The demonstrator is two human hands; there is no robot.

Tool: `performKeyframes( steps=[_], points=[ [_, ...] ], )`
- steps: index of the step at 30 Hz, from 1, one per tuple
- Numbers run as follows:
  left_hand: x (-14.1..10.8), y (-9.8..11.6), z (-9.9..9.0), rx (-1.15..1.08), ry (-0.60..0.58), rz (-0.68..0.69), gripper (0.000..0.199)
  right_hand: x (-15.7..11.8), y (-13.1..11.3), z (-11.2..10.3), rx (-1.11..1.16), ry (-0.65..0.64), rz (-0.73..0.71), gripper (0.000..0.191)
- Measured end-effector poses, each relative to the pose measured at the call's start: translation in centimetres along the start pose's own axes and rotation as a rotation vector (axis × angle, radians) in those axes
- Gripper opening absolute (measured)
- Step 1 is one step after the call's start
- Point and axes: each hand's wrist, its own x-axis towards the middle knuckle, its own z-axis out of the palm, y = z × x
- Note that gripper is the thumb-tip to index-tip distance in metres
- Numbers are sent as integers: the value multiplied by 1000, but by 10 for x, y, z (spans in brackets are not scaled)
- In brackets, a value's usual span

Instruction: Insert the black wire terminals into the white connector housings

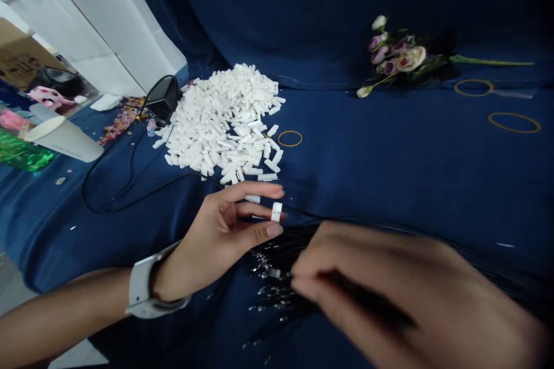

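Observation:
My left hand (216, 236), with a grey watch on its wrist, holds a small white plastic connector housing (277, 211) upright between thumb and fingers. Close by on the right, my right hand (389, 282) is blurred, its thumb and forefinger pinched together. Whatever lies between those fingertips is too smeared to make out. Under the right hand spreads a bundle of thin black wires (298, 236), their shiny metal terminals (264, 294) pointing left. A heap of white connector housings (220, 121) lies beyond my left hand, and a few loose ones lie close to its fingers.
Blue cloth (367, 161) covers the table. At left are a paper cup (69, 138), a green bottle (26, 153), a black adapter (163, 98) with its cable and colourful beads (125, 121). Artificial flowers (402, 57) and rubber bands (515, 123) lie at the back right.

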Motion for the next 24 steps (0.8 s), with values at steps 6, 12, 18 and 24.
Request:
performKeyframes(
  steps=[6, 12, 18, 24],
  points=[
    [-1, 3, -2, -43, -54, -90, 20, 13, 9, -12, -84, -14, 279, 24],
    [-3, 6, -1, -50, -81, -132, 19, 13, 14, -11, -28, -15, 320, 22],
    [-4, 7, 0, 10, -87, -124, 19, 13, 16, -7, -13, -4, 311, 23],
    [-4, 6, -1, 32, -106, -151, 18, 11, 17, -6, -40, -20, 263, 24]
  ],
)
